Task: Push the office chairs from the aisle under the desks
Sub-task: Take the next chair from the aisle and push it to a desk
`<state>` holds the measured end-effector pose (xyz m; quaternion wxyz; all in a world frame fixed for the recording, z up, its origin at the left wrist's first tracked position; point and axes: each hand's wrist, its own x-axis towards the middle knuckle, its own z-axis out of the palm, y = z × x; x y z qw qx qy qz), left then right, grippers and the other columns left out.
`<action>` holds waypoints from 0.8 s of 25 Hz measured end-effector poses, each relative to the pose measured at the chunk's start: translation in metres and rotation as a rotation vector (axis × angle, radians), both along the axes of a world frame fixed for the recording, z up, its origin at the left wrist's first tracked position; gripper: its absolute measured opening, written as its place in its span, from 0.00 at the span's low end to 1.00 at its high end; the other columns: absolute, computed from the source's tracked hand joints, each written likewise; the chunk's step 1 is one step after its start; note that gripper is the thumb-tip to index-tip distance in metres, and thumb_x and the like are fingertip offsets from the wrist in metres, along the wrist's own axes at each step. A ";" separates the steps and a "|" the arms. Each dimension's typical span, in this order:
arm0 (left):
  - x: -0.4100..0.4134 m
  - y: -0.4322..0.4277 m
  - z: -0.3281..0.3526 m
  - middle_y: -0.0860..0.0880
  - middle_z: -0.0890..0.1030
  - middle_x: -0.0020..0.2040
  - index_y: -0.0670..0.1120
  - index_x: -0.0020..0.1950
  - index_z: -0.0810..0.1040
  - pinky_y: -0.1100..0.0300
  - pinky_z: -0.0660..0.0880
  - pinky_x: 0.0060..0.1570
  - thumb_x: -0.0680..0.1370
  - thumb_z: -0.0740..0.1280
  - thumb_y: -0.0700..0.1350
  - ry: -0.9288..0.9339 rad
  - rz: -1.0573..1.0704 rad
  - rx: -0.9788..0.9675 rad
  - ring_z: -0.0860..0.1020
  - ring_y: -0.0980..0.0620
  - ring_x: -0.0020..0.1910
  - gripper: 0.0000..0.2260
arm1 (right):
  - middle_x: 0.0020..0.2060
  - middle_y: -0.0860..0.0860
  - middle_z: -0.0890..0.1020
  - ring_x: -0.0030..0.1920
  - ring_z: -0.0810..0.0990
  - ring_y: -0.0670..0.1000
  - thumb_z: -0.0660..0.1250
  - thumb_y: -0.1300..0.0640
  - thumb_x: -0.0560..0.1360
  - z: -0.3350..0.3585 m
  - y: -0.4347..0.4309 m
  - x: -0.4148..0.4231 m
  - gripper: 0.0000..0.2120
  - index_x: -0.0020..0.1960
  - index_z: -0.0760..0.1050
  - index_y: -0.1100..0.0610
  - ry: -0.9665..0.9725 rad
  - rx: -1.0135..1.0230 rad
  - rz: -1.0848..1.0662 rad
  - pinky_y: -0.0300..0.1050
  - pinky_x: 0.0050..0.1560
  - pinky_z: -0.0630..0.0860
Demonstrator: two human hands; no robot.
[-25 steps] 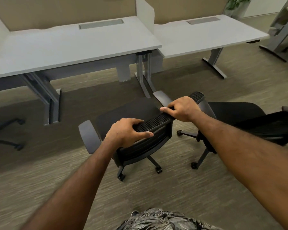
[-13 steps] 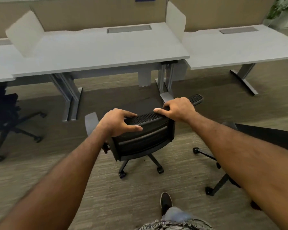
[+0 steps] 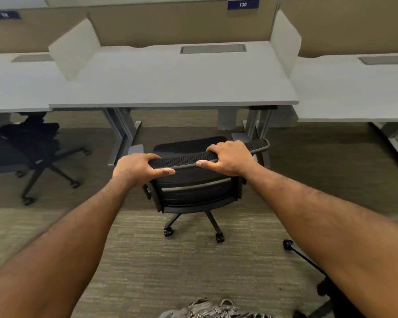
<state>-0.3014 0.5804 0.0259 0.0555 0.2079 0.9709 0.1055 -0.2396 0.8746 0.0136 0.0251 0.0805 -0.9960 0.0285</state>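
Two hands clamp backrest top: left hand (image 3: 137,167), right hand (image 3: 230,158) | office chair (image 3: 193,191) below grip, seat ahead near desk (image 3: 170,88) edge | likely rolls easily on casters; rigid rim suits pushing

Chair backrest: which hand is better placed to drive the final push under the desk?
Right, marginally. The right hand grips the chair backrest top nearer the desk, so it likely leads. The left hand holds the other end and should mostly steady it. Both are needed for a straight roll.
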 end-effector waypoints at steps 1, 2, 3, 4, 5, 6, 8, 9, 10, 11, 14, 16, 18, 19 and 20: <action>-0.011 0.001 0.001 0.60 0.79 0.44 0.62 0.63 0.80 0.59 0.67 0.34 0.55 0.52 0.89 -0.029 0.012 0.002 0.75 0.55 0.44 0.49 | 0.47 0.49 0.83 0.50 0.80 0.53 0.42 0.16 0.69 -0.001 0.001 -0.009 0.48 0.64 0.78 0.49 0.001 -0.004 -0.003 0.54 0.52 0.75; -0.022 0.002 0.001 0.60 0.78 0.43 0.62 0.63 0.80 0.59 0.68 0.35 0.55 0.53 0.89 -0.060 0.016 0.004 0.75 0.55 0.43 0.48 | 0.47 0.49 0.83 0.49 0.80 0.52 0.42 0.16 0.68 -0.002 0.002 -0.019 0.49 0.64 0.78 0.49 0.002 -0.011 -0.005 0.54 0.52 0.75; -0.035 0.004 0.001 0.60 0.78 0.43 0.63 0.63 0.80 0.58 0.68 0.37 0.55 0.53 0.89 -0.078 0.017 0.006 0.75 0.55 0.44 0.48 | 0.46 0.48 0.83 0.48 0.80 0.52 0.42 0.15 0.67 -0.002 0.004 -0.029 0.50 0.64 0.79 0.49 0.002 -0.022 -0.003 0.55 0.52 0.75; -0.048 0.005 0.001 0.60 0.78 0.43 0.63 0.62 0.80 0.57 0.69 0.37 0.55 0.54 0.89 -0.085 0.016 0.012 0.76 0.55 0.44 0.47 | 0.47 0.48 0.83 0.49 0.80 0.52 0.42 0.15 0.67 -0.001 0.006 -0.039 0.49 0.64 0.79 0.49 0.000 -0.038 -0.002 0.55 0.53 0.76; -0.061 0.006 0.000 0.60 0.79 0.43 0.63 0.62 0.80 0.58 0.69 0.37 0.55 0.54 0.89 -0.086 0.015 0.018 0.76 0.55 0.44 0.47 | 0.47 0.48 0.83 0.49 0.80 0.51 0.43 0.16 0.67 -0.001 0.009 -0.050 0.49 0.64 0.79 0.49 -0.002 -0.059 -0.002 0.54 0.53 0.76; -0.073 0.007 -0.001 0.60 0.79 0.44 0.63 0.62 0.80 0.58 0.69 0.36 0.55 0.54 0.89 -0.083 0.012 0.023 0.76 0.55 0.44 0.47 | 0.47 0.47 0.84 0.49 0.80 0.51 0.44 0.16 0.68 0.000 0.012 -0.061 0.47 0.64 0.79 0.49 0.004 -0.081 -0.003 0.52 0.52 0.75; -0.098 0.009 -0.003 0.59 0.79 0.44 0.63 0.62 0.81 0.57 0.70 0.39 0.55 0.54 0.89 -0.067 0.011 0.024 0.76 0.55 0.44 0.47 | 0.47 0.46 0.83 0.48 0.80 0.49 0.46 0.17 0.68 -0.001 0.012 -0.082 0.46 0.64 0.79 0.48 0.031 -0.107 -0.005 0.49 0.47 0.72; -0.109 0.009 -0.005 0.59 0.79 0.45 0.63 0.62 0.81 0.56 0.70 0.41 0.55 0.54 0.89 -0.057 0.010 0.031 0.75 0.55 0.45 0.47 | 0.47 0.45 0.83 0.48 0.79 0.48 0.47 0.17 0.68 -0.001 0.012 -0.093 0.46 0.65 0.79 0.48 0.040 -0.108 -0.005 0.48 0.46 0.70; -0.123 0.010 -0.006 0.59 0.79 0.45 0.63 0.62 0.81 0.55 0.70 0.42 0.55 0.54 0.89 -0.047 0.005 0.043 0.75 0.55 0.45 0.46 | 0.46 0.45 0.83 0.48 0.79 0.49 0.47 0.17 0.68 -0.002 0.014 -0.104 0.46 0.65 0.79 0.48 0.045 -0.102 -0.006 0.47 0.45 0.68; -0.136 0.011 -0.007 0.58 0.81 0.47 0.63 0.62 0.81 0.55 0.70 0.43 0.55 0.54 0.89 -0.033 -0.004 0.055 0.76 0.54 0.46 0.47 | 0.46 0.46 0.82 0.48 0.80 0.49 0.47 0.17 0.68 -0.002 0.018 -0.114 0.46 0.65 0.78 0.48 0.049 -0.086 -0.010 0.47 0.46 0.68; -0.178 0.013 -0.010 0.53 0.84 0.55 0.62 0.65 0.79 0.54 0.72 0.44 0.57 0.54 0.88 -0.009 -0.062 0.041 0.81 0.49 0.53 0.48 | 0.46 0.48 0.81 0.49 0.79 0.51 0.45 0.15 0.67 0.003 0.051 -0.137 0.48 0.64 0.78 0.48 0.035 -0.033 -0.092 0.52 0.53 0.72; -0.207 0.013 -0.011 0.52 0.84 0.55 0.61 0.66 0.79 0.54 0.75 0.45 0.58 0.53 0.88 -0.014 -0.097 0.041 0.81 0.48 0.53 0.48 | 0.45 0.47 0.80 0.48 0.77 0.49 0.45 0.16 0.68 0.005 0.073 -0.153 0.46 0.60 0.80 0.49 0.023 -0.064 -0.185 0.54 0.58 0.72; -0.234 0.014 -0.010 0.54 0.84 0.52 0.61 0.66 0.79 0.55 0.75 0.44 0.59 0.53 0.88 -0.028 -0.123 0.049 0.79 0.51 0.49 0.47 | 0.48 0.48 0.80 0.51 0.77 0.50 0.45 0.17 0.69 0.005 0.078 -0.170 0.45 0.60 0.80 0.50 0.022 -0.104 -0.251 0.57 0.62 0.71; -0.246 0.014 -0.010 0.56 0.82 0.50 0.61 0.66 0.79 0.55 0.74 0.43 0.59 0.53 0.88 -0.040 -0.132 0.045 0.78 0.53 0.47 0.47 | 0.50 0.48 0.81 0.54 0.77 0.52 0.45 0.17 0.69 0.004 0.076 -0.179 0.45 0.61 0.80 0.50 0.024 -0.104 -0.269 0.59 0.64 0.70; -0.259 0.012 -0.009 0.57 0.80 0.48 0.61 0.66 0.79 0.55 0.73 0.42 0.58 0.52 0.88 -0.049 -0.137 0.042 0.76 0.54 0.46 0.47 | 0.53 0.49 0.81 0.56 0.78 0.53 0.45 0.18 0.69 0.004 0.071 -0.190 0.45 0.62 0.79 0.50 0.022 -0.097 -0.278 0.61 0.65 0.69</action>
